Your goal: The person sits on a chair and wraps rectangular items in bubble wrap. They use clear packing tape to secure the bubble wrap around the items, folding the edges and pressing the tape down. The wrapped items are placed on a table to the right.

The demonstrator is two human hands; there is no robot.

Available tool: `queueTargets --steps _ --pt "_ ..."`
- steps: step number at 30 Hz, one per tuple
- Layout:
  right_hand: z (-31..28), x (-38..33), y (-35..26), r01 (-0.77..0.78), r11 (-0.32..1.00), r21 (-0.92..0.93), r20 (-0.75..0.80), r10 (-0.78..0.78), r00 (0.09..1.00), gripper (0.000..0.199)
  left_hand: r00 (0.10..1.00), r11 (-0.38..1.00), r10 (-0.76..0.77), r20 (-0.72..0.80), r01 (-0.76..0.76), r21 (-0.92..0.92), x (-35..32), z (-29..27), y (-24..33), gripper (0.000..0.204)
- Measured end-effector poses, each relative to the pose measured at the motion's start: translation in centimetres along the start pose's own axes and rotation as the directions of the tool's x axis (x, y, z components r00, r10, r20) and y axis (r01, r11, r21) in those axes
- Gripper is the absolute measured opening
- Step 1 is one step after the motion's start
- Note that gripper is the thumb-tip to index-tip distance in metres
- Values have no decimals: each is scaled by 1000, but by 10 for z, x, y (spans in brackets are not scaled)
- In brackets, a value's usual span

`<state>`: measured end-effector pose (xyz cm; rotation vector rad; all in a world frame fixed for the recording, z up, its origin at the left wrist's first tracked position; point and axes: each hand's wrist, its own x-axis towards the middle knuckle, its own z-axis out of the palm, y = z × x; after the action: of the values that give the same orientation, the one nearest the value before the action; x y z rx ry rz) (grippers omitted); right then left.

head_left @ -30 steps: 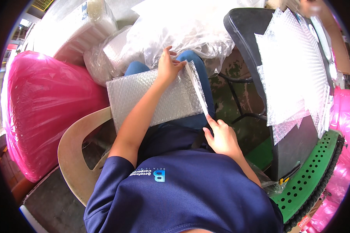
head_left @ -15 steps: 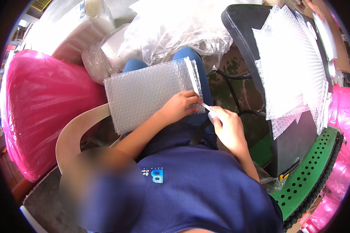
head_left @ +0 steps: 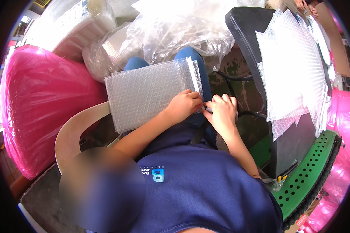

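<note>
A small stack of clear bubble-wrap bags lies flat across my lap, with a white strip running along its right edge. At the lower right corner of the stack, my left hand has its fingers curled and pinched on the edge of the bags. Close against it, my right hand pinches thumb and forefinger together on a thin white strip, mostly hidden by the fingers. A bit of something white shows beside the right palm, too covered to make out.
On the right, a black chair bears more bubble-wrap bags. A green perforated stool stands near it. Pink wrapped bundles lie on the left, by a curved chair arm. Clear plastic lies ahead. Another person's hands show at top right.
My right hand has turned and come up to the left hand's fingertips. The white strip that stretched between the two hands is now mostly hidden. The bags have barely moved.
</note>
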<state>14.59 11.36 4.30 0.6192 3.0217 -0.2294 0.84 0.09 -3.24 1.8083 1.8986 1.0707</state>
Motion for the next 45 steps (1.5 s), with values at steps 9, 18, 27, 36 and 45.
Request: queueTargets --steps 9,18,27,36,45 --pt "1 5 9 64 994 93 -31 -61 998 9 999 1000 27 41 -27 3 4 -3 -3 12" --pt "-2 18 31 157 937 313 44 -179 983 7 995 995 -101 21 102 -12 9 -2 0 10" --pt "32 11 14 221 949 224 -116 -199 973 12 982 984 -177 61 179 -20 12 -5 3 14" --pt "31 -1 17 392 909 143 -229 -355 906 13 995 986 -73 63 82 -142 10 -8 -7 11" --pt "-23 -19 41 285 941 181 -362 -206 909 20 975 999 46 219 -43 -19 -11 -19 -16 25"
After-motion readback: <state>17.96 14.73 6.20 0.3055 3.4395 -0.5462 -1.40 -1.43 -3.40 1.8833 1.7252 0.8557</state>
